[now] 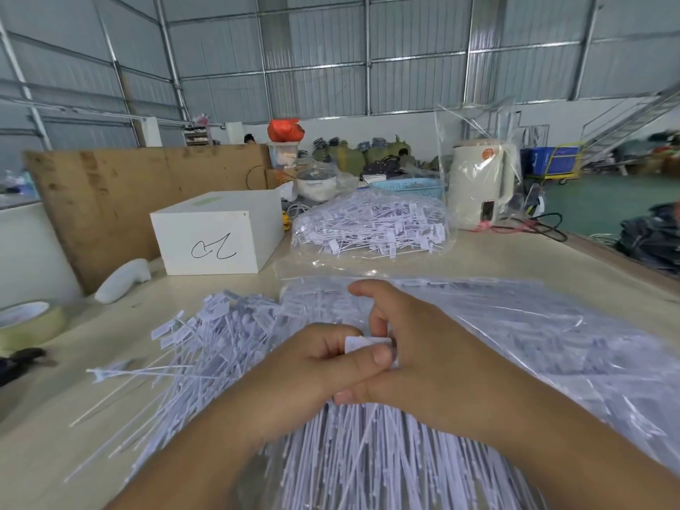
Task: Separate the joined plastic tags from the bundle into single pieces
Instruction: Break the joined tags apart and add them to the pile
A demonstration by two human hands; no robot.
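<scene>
Tags (362, 343), thin white plastic, were pinched between both hands above the table (44, 428).
A loose heap of tags (206, 347) with long stems lay left; the left hand (312, 366) and right hand (415, 347) curled their fingers round one flat bundle; two clear bags (552, 344) of tags sat right and behind.
</scene>
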